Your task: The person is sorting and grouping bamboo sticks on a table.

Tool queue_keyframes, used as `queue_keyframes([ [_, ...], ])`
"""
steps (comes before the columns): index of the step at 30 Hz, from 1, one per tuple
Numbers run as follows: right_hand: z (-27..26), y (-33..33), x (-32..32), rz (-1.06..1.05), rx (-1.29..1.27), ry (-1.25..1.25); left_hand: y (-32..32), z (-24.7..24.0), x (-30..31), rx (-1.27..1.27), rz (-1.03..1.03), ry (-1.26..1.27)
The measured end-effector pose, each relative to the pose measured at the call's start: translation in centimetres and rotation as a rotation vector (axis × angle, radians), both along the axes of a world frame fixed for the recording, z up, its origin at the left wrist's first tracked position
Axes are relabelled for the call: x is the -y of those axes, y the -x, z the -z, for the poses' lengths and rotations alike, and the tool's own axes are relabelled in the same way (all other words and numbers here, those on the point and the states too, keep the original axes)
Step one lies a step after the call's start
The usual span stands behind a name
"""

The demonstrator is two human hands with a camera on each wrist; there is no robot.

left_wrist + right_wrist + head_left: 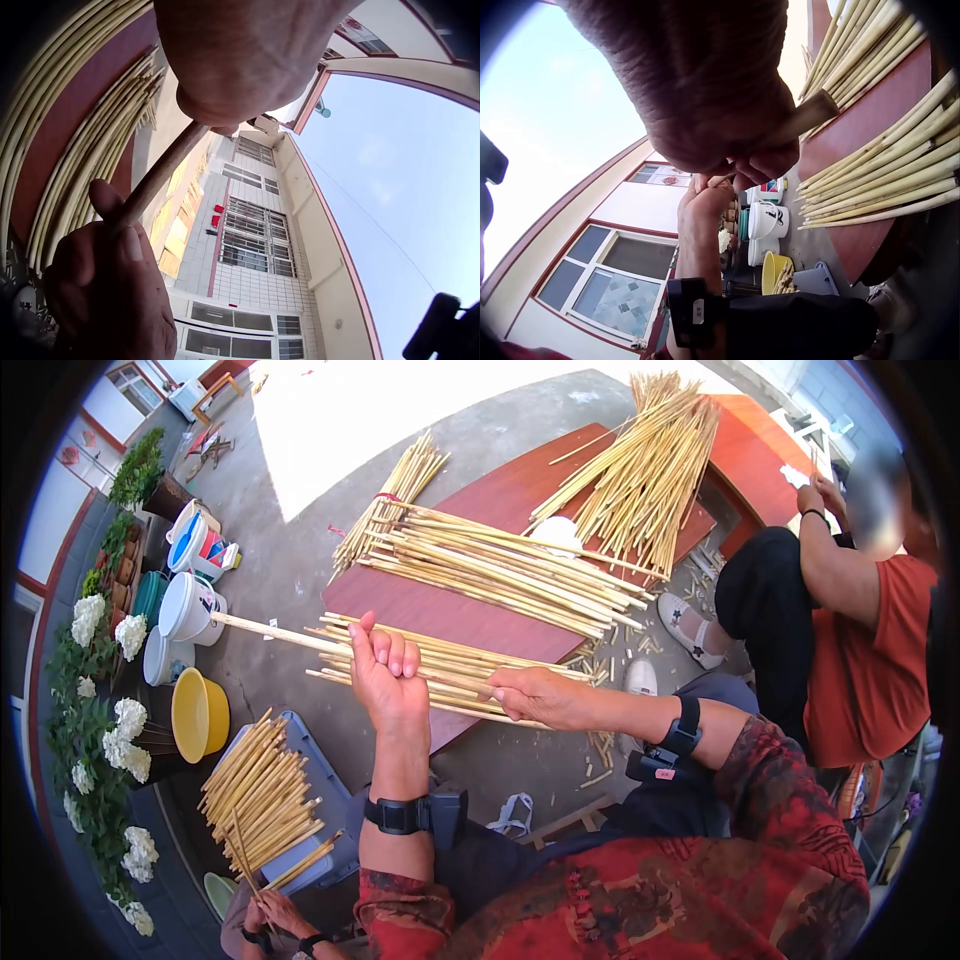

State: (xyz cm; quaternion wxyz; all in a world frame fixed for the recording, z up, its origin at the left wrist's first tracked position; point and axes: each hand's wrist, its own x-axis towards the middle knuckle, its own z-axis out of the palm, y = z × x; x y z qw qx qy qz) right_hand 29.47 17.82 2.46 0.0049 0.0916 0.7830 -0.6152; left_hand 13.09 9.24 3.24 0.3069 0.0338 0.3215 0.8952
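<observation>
A long pale wooden stick (280, 635) runs across in front of me in the head view, its far end reaching left past the buckets. My left hand (388, 678), turned palm up, grips it with curled fingers. Nearer the stick's right end, my right hand (545, 697) pinches it between thumb and fingers. The right wrist view shows the cut end of the stick (814, 116) jutting out of that hand. Below both hands, a row of similar sticks (470, 705) lies on the reddish-brown board (375, 600).
Further sticks (500, 565) lie across the board, with a tied bundle (395, 500) and a big pile (640, 470) beyond. Short pieces fill a blue-grey crate (340, 790). A yellow basin (200, 715) and white buckets (187, 610) stand left. Another person (850, 630) sits right.
</observation>
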Motion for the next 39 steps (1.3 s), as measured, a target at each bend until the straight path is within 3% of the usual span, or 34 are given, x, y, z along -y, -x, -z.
queue_keyframes([
  [6,0.1,1.4,0.8,0.033,0.075,0.054,-3.3,0.5,-1.0,0.057,0.110,0.095],
  [8,-0.1,1.6,1.0,0.054,0.002,-0.142,-2.5,0.5,-0.7,0.016,0.119,0.076],
  [12,0.7,0.7,0.7,-0.014,-0.054,-0.291,1.5,0.5,1.1,0.041,0.075,-0.017],
  [17,1.1,-1.5,-0.6,-0.129,0.000,-0.301,5.7,-0.8,3.9,0.051,-0.080,-0.116],
  [23,0.4,-1.7,-0.6,-0.161,0.024,-0.366,1.7,-0.3,1.3,0.035,0.031,-0.079],
  [26,-0.5,-0.8,-0.2,-0.200,0.149,-0.350,-1.1,0.0,0.0,0.026,0.099,-0.036],
  [28,-1.4,-0.3,0.1,-0.039,0.269,0.094,-2.9,0.4,-1.0,0.018,0.208,-0.060],
  [30,-0.6,0.2,0.3,-0.035,0.229,0.061,-3.5,0.6,-0.8,0.036,0.225,-0.033],
  [32,0.5,-0.4,-0.2,0.003,0.010,-0.221,-3.7,0.9,-1.5,0.035,0.231,0.028],
  [34,0.3,-0.7,-0.5,0.010,0.023,-0.210,-3.2,1.2,-1.7,0.027,0.276,0.013],
  [37,-0.6,-1.0,-1.6,0.030,0.010,-0.505,0.4,1.1,-0.4,0.086,0.079,0.022],
  [39,-0.3,-0.9,-1.8,0.023,-0.018,-0.544,1.7,0.3,0.4,0.113,0.017,0.009],
])
